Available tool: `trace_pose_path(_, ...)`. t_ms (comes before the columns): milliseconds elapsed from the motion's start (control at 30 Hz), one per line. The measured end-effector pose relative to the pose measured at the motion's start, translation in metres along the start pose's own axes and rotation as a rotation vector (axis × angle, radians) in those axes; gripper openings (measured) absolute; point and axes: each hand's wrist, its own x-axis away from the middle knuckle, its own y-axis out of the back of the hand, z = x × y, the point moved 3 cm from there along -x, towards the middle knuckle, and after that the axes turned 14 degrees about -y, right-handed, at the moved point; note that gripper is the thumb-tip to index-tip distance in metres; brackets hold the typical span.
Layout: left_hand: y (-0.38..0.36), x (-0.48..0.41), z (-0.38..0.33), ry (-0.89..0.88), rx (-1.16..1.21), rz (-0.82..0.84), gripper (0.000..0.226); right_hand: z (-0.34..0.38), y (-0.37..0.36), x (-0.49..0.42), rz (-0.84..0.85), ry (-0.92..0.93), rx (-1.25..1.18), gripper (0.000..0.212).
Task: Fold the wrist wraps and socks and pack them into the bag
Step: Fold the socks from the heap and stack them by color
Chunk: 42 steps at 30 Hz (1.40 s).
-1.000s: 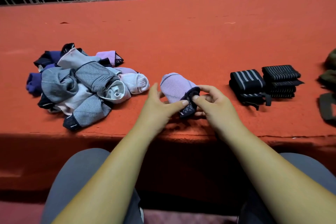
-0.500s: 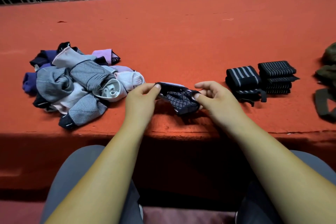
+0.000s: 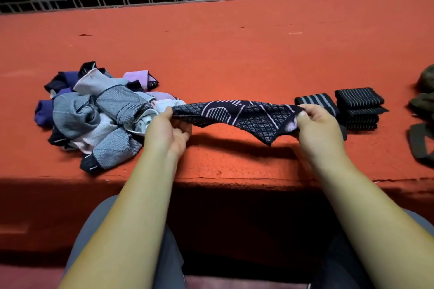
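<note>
As the person sat close against the ledge, both hands were raised over its front edge, each clamped on one end of a dark patterned sock. The left hand had its fingers curled round one end, and the right hand pinched the other between thumb and fingers. The sock hung stretched between them just above the ledge, clear of it to judge by its shadow. This looked like the straightening step before a fold; the next move would probably call for laying it flat and bringing one end over the other. Just beyond the left hand lay the pile of loose socks, not yet folded. Behind the right hand the wraps sat stacked. A dark olive thing at the far right may have been the bag, but it was cut off.
</note>
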Motion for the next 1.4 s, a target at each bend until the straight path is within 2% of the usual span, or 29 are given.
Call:
trace_pose_path(133,-0.009,0.006,-0.011,-0.124,-0.277,0.317,0.006,0.001,-0.004,0.008,0.186,0.038,-0.098,0.018)
trace_pose_path(200,-0.01,0.013,-0.015,-0.162,-0.422,0.44,0.013,0.005,-0.005,0.016,0.368,-0.013,-0.229,0.021)
trace_pose_path(267,-0.011,0.02,-0.016,-0.204,-0.521,0.523,0.018,0.008,-0.005,0.024,0.538,-0.068,-0.285,0.016)
trace_pose_path(367,-0.015,0.031,-0.015,-0.199,-0.451,0.579,0.015,0.007,-0.005,0.035,0.782,-0.096,-0.228,0.02)
trace_pose_path(433,-0.018,0.038,-0.016,-0.171,-0.355,0.609,0.014,0.004,-0.007,0.042,0.928,-0.146,-0.112,0.04)
trace_pose_path(500,-0.021,0.047,-0.016,-0.15,-0.293,0.628,0.015,0.0,-0.009,0.048,0.889,-0.196,0.132,0.062)
trace_pose_path(567,-0.024,0.058,-0.016,-0.127,-0.258,0.657,0.018,-0.003,-0.013,0.048,0.742,-0.143,0.301,0.061)
trace_pose_path(667,-0.029,0.072,-0.013,-0.083,-0.227,0.714,0.018,-0.004,-0.023,0.049,0.628,-0.072,0.295,0.054)
trace_pose_path(800,-0.033,0.078,-0.009,-0.047,-0.186,0.761,0.006,-0.001,-0.032,0.052,0.598,-0.042,0.205,0.02)
trace_pose_path(867,-0.033,0.076,-0.006,-0.052,-0.182,0.723,0.021,-0.002,-0.037,0.052,0.592,-0.056,0.145,0.01)
trace_pose_path(933,-0.03,0.073,-0.004,-0.04,-0.235,0.71,0.029,-0.004,-0.039,0.05,0.563,-0.087,0.047,0.01)
trace_pose_path(1000,-0.024,0.071,0.002,0.017,-0.35,0.788,0.034,-0.001,-0.038,0.046,0.501,-0.067,-0.015,0.009)
trace_pose_path(1133,-0.01,0.069,0.016,0.035,-0.64,0.873,0.023,0.003,-0.033,0.041,0.353,0.11,0.05,0.012)
trace_pose_path(1200,-0.01,0.069,0.02,0.027,-0.614,0.844,0.023,0.002,-0.033,0.039,0.359,0.088,0.033,0.016)
trace_pose_path(1400,-0.01,0.066,0.022,0.034,-0.528,0.833,0.03,-0.006,-0.036,0.034,0.527,-0.121,0.0,0.017)
